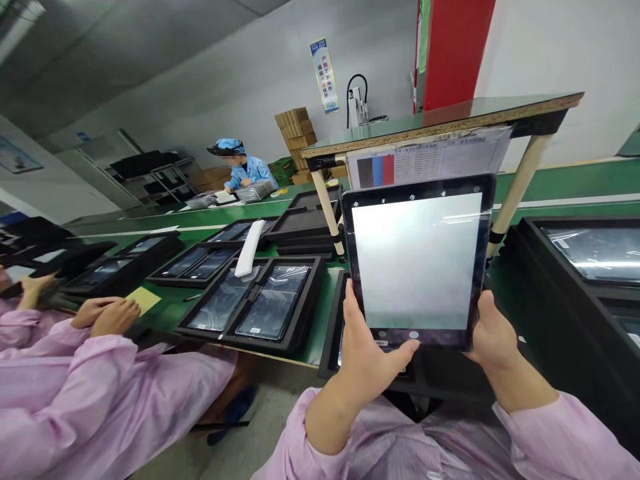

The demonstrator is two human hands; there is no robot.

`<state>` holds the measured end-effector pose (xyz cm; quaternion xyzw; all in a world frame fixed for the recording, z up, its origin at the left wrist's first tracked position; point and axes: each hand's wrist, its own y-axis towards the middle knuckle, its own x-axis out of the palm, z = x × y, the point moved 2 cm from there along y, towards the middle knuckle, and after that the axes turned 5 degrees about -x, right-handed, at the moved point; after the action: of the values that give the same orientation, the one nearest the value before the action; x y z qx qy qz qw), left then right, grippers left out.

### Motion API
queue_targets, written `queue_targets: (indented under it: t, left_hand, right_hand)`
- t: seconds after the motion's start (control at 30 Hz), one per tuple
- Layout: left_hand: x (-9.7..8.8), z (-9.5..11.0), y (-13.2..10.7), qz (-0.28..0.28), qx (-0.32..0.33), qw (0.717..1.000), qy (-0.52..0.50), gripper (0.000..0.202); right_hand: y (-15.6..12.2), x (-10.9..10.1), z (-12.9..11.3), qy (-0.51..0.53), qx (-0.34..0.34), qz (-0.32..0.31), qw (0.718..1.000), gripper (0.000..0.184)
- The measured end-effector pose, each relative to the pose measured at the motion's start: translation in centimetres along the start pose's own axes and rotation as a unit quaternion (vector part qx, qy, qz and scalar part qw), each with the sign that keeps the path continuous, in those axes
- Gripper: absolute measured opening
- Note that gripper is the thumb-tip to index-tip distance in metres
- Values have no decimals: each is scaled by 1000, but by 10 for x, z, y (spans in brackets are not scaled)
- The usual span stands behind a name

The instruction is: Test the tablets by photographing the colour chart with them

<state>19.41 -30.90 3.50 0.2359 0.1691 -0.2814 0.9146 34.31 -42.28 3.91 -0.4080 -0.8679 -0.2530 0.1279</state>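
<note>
We hold a tablet [417, 260] upright between both hands, raised above the near edge of the green bench [320, 320], its pale lit screen facing us; the left hand [363, 350] grasps the lower left corner, thumb laid across the bottom bezel beside the round button; the right hand [493, 333] grasps the lower right corner, fingers hidden behind the case. A thin film seems to wrap the tablet's right edge, though we cannot tell for certain. Just beneath the tablet lies a black tray [333, 333], mostly hidden by our wrists; to the left a second black tray [257, 303] carries two dark tablets side by side, with a white strip [249, 249] resting at its far edge. At the far left a neighbour's hands [105, 313] in pink sleeves rest near a yellow note [144, 299]. Behind the tablet a raised shelf [440, 123] carries a printed sheet [430, 160]; far off, a person in blue [245, 170] sits at the bench.
</note>
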Motion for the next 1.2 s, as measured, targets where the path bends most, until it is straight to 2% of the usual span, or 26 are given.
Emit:
queue_targets:
  t: [0.33,0.6,0.77,1.03,1.2]
  left_hand:
    - [8,-1,-3,56,68,992,90,134]
    - [9,-2,-2,79,88,987,110,139]
    - [9,-5,-2,71,87,988,110,147]
    - [10,-6,-1,84,112,984,108,145]
    - [10,-9,-2,82,77,993,46,134]
  right_hand:
    - [4,0,-1,46,3,-81,996,54]
    - [3,-5,7,49,5,-85,995,59]
    - [3,-7,8,66,-9,-78,995,52]
    - [1,-6,6,47,-19,-59,997,49]
    - [2,-8,7,20,-9,-66,998,55]
